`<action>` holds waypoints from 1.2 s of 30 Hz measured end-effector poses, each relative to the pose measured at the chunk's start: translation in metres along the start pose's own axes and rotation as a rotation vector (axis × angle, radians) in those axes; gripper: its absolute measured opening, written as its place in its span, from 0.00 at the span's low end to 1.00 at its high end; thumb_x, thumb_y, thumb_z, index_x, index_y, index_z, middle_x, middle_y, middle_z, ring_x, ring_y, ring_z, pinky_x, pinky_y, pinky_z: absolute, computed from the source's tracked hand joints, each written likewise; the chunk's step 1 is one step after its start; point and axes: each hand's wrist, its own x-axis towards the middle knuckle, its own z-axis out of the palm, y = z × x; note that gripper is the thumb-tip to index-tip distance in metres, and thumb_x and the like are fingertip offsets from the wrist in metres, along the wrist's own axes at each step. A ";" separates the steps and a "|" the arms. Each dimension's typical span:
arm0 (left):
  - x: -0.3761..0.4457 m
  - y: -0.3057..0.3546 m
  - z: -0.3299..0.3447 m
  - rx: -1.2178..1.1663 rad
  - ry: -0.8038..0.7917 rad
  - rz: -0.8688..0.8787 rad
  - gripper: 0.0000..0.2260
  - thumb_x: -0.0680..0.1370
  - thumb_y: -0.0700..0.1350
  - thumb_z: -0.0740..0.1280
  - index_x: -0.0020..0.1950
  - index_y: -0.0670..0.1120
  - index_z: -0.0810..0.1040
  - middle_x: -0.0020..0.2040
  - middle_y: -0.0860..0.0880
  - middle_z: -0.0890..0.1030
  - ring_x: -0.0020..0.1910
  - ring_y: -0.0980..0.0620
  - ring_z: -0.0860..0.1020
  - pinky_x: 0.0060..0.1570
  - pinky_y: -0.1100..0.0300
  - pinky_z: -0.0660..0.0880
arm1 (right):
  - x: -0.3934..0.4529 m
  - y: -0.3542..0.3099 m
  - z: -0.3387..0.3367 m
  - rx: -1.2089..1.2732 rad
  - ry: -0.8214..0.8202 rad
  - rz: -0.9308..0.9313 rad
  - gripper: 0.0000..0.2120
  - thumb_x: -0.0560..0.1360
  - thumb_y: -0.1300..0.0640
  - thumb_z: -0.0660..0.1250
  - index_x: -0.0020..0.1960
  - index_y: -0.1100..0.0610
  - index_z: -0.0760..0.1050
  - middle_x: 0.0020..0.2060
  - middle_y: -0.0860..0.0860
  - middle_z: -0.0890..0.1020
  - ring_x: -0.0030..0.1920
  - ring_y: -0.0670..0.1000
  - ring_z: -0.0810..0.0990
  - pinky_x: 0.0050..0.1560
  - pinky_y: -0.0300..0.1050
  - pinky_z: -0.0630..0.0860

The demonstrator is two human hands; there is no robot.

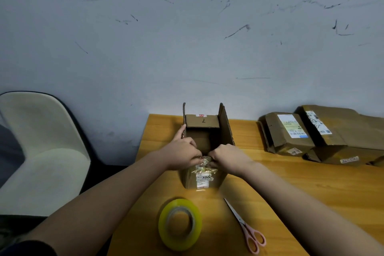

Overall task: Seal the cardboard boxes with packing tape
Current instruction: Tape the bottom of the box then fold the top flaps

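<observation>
An open cardboard box [225, 129] stands on the wooden table [291, 189] with its side flaps upright and the far flap folded in. My left hand [182, 153] and my right hand [225, 157] meet at the box's near top edge, fingers curled on the near flap, which carries crinkled old tape [204, 169]. A roll of yellowish packing tape [179, 224] lies flat on the table in front of the box. Pink-handled scissors [245, 226] lie to the right of the roll.
A pile of several flattened and closed cardboard boxes [324, 135] with shipping labels sits at the table's back right. A cream chair [41, 147] stands to the left of the table. A scuffed grey wall [187, 37] rises right behind the table.
</observation>
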 end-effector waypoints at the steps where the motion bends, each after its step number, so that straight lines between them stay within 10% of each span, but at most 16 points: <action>1: -0.003 0.000 0.001 0.028 0.005 0.019 0.19 0.83 0.56 0.51 0.60 0.51 0.78 0.57 0.54 0.80 0.67 0.55 0.68 0.71 0.40 0.30 | -0.003 -0.001 0.001 -0.004 0.008 -0.011 0.14 0.79 0.49 0.62 0.56 0.59 0.77 0.50 0.58 0.82 0.51 0.60 0.80 0.43 0.46 0.71; 14: -0.023 -0.011 0.030 0.284 0.467 0.225 0.18 0.79 0.53 0.52 0.40 0.52 0.79 0.32 0.55 0.80 0.34 0.56 0.80 0.61 0.49 0.73 | -0.022 -0.006 0.004 -0.018 0.015 -0.058 0.21 0.82 0.41 0.53 0.57 0.55 0.76 0.50 0.55 0.82 0.50 0.58 0.81 0.44 0.47 0.72; 23: -0.028 -0.008 0.034 0.194 0.363 0.092 0.20 0.78 0.55 0.50 0.43 0.52 0.80 0.37 0.54 0.82 0.39 0.57 0.80 0.68 0.47 0.67 | -0.020 -0.012 0.009 -0.115 -0.010 0.070 0.14 0.81 0.50 0.58 0.55 0.56 0.79 0.51 0.56 0.82 0.52 0.60 0.81 0.42 0.46 0.70; 30: -0.023 0.002 0.026 0.085 0.261 0.045 0.17 0.79 0.55 0.52 0.47 0.50 0.77 0.44 0.52 0.82 0.47 0.53 0.78 0.73 0.49 0.53 | -0.027 -0.009 -0.002 0.176 -0.116 0.126 0.28 0.72 0.36 0.66 0.67 0.47 0.71 0.55 0.51 0.82 0.55 0.55 0.80 0.47 0.44 0.72; 36: -0.023 0.002 0.032 0.105 0.364 0.052 0.13 0.77 0.54 0.58 0.41 0.49 0.77 0.37 0.52 0.81 0.41 0.52 0.79 0.70 0.47 0.64 | -0.020 -0.023 0.007 -0.145 0.038 0.044 0.10 0.80 0.59 0.58 0.57 0.56 0.75 0.51 0.55 0.82 0.52 0.60 0.80 0.41 0.47 0.69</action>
